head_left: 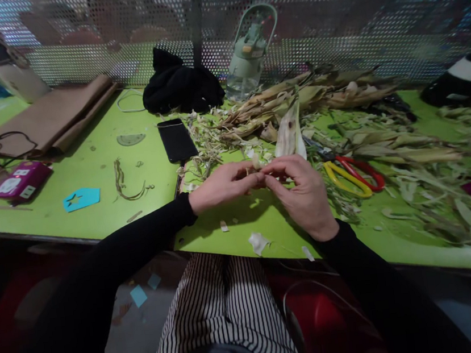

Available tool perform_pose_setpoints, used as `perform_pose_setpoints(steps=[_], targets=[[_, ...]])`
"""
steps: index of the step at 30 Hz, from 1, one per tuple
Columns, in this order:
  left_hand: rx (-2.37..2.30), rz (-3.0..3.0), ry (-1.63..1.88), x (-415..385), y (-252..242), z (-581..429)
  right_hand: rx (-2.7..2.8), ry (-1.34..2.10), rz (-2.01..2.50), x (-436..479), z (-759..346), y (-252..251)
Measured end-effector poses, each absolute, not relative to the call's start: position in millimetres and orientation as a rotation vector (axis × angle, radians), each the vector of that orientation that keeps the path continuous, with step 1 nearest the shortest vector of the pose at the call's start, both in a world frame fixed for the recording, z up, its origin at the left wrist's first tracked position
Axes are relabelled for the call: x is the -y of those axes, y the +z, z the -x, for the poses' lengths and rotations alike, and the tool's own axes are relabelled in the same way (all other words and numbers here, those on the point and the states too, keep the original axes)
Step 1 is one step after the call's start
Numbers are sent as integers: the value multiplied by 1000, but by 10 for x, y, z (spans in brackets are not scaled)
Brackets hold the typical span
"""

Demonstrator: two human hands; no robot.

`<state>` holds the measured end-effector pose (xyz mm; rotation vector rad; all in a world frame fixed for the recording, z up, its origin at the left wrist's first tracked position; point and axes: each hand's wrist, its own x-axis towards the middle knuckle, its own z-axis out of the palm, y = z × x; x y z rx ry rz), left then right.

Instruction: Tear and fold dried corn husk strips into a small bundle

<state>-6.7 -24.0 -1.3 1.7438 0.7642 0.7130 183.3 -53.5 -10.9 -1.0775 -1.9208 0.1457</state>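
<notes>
Both hands meet above the near edge of the green table (102, 175). My left hand (223, 185) and my right hand (301, 191) are closed in a pinch on a pale dried corn husk strip (289, 132) that rises from between the fingertips toward the pile behind. The fingertips touch each other at the husk's lower end. A heap of dried husks (295, 103) lies just beyond the hands.
Red and yellow scissors (353, 176) lie right of my right hand. A black phone (176, 139), black cloth (181, 86), green water bottle (249, 49), brown paper (48, 116), purple boxes (21, 181), blue paper tag (81, 198) and husk scraps (416, 177) cover the table. A perforated metal screen (327, 16) stands behind.
</notes>
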Motion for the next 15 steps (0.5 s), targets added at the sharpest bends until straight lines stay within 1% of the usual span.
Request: perform_pose_setpoints(steps=[5, 10, 15], targets=[[-743, -1771, 679, 230, 13, 69, 1935, 131, 1162, 543, -1830, -100], [-820, -1813, 643, 213, -13, 45, 1918, 228, 1153, 542, -1831, -80], [-778, -1706, 660, 217, -31, 22, 1771, 321, 1190, 525, -1821, -108]])
